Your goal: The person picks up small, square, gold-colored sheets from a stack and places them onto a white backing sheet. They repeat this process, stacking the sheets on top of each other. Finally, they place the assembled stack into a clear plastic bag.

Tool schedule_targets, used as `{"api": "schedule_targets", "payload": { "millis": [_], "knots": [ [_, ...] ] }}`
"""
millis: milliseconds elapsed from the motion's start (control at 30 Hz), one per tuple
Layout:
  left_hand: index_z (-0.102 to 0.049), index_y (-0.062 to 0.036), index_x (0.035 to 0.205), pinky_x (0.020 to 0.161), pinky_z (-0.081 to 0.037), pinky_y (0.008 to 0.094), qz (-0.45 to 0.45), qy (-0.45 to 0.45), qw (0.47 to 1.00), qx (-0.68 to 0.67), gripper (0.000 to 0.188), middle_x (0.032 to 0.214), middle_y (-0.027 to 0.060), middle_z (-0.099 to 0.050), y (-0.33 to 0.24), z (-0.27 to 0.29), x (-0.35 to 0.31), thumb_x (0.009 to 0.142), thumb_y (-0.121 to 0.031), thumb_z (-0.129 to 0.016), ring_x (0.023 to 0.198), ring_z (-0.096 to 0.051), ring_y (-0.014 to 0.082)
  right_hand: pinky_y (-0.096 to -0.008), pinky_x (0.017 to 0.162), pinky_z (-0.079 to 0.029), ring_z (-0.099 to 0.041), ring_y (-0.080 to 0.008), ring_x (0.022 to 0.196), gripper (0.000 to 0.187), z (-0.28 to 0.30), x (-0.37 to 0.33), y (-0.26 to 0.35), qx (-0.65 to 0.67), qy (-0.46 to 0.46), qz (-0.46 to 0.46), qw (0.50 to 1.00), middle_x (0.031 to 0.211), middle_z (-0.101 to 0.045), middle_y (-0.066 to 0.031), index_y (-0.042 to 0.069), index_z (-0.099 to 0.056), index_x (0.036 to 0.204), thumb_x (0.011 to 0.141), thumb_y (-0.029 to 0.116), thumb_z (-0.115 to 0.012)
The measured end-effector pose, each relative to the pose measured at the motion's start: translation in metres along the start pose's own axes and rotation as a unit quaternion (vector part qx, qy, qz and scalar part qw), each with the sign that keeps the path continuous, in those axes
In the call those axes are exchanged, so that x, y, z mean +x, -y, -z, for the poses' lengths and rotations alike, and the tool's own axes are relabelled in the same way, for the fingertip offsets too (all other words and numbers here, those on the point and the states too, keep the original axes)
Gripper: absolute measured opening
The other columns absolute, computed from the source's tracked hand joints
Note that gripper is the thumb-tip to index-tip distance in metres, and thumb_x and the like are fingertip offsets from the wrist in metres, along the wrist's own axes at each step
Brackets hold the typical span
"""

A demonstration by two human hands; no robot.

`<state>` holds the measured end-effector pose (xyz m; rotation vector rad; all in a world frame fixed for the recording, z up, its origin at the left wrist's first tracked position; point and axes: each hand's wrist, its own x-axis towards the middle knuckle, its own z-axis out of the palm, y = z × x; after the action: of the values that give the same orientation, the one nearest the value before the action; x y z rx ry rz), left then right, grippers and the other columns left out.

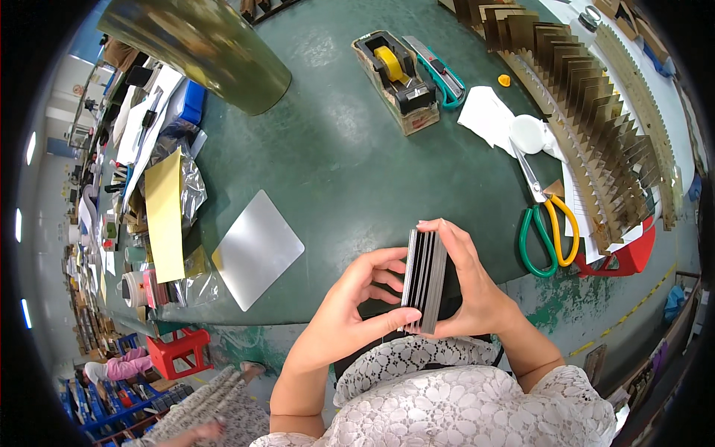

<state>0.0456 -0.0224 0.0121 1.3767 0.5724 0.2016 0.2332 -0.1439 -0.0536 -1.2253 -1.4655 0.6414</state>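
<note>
In 2-handed grip [480, 298], stacked plates [424, 279]

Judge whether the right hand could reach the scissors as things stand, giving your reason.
Probably yes, once the right hand frees itself from the stack of thin sheets it helps hold; the scissors lie forward and to its right, handles uncovered, with nothing seen between.

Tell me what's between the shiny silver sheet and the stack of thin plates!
In the head view, from the silver sheet to the stack of thin plates: first bare green tabletop, then the left hand.
</note>
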Motion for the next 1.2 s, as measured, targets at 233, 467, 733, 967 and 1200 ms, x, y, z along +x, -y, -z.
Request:
{"api": "schedule_targets", "payload": {
  "millis": [233,467,733,967,1200],
  "knots": [
    [-0.047,-0.0009,0.145,0.094,-0.051,0.0342,0.023,0.007,0.998,-0.05,0.066,0.126,0.0106,-0.055,0.002,0.002,0.0,0.088,-0.008,-0.079,0.112,-0.057,0.0184,-0.0504,0.117,-0.033,-0.035,-0.0419,0.143,0.126,0.0,0.002,0.0,-0.004,0.002,0.008,1.0,0.158,-0.031,-0.0227,0.005,-0.02,0.161,0.06,0.023,-0.094],
    [-0.043,0.0022,0.145,0.098,-0.049,0.035,0.042,0.005,0.997,-0.059,0.061,0.132,0.012,-0.057,0.002,0.003,0.001,0.091,-0.001,-0.072,0.121,-0.056,0.0199,-0.0505,0.117,-0.033,-0.036,-0.042,0.142,0.126,-0.001,0.0,0.0,-0.007,-0.002,0.002,1.0,0.158,-0.031,-0.0221,0.006,-0.021,0.161,0.058,0.022,-0.093],
    [-0.046,-0.0008,0.145,0.093,-0.05,0.0324,0.027,-0.012,0.999,-0.029,0.061,0.125,0.0094,-0.056,0.003,-0.004,0.003,0.091,-0.006,-0.075,0.113,-0.056,0.0168,-0.0508,0.115,-0.034,-0.037,-0.0423,0.14,0.126,0.0,0.001,0.001,-0.015,0.003,-0.002,1.0,0.155,-0.032,-0.0228,0.006,-0.021,0.161,0.06,0.024,-0.094],
    [-0.047,-0.0018,0.143,0.09,-0.052,0.0325,0.003,-0.081,0.994,-0.074,0.06,0.123,0.0102,-0.055,0.001,-0.008,0.0,0.091,-0.004,-0.076,0.108,-0.058,0.0167,-0.051,0.116,-0.034,-0.037,-0.0426,0.14,0.126,-0.001,0.0,0.001,-0.018,-0.002,0.002,1.0,0.155,-0.032,-0.0228,0.006,-0.022,0.161,0.059,0.024,-0.094],
    [-0.06,-0.0007,0.119,0.081,-0.057,0.0325,-0.1,-0.118,0.969,0.19,0.032,0.115,0.012,-0.06,-0.01,-0.015,-0.007,0.092,-0.007,-0.075,0.1,-0.063,0.0206,-0.0505,0.117,-0.033,-0.035,-0.0421,0.143,0.125,-0.001,0.0,0.002,-0.032,0.002,-0.004,0.999,0.159,-0.03,-0.0215,0.006,-0.022,0.161,0.06,0.025,-0.094]
  ]
}}
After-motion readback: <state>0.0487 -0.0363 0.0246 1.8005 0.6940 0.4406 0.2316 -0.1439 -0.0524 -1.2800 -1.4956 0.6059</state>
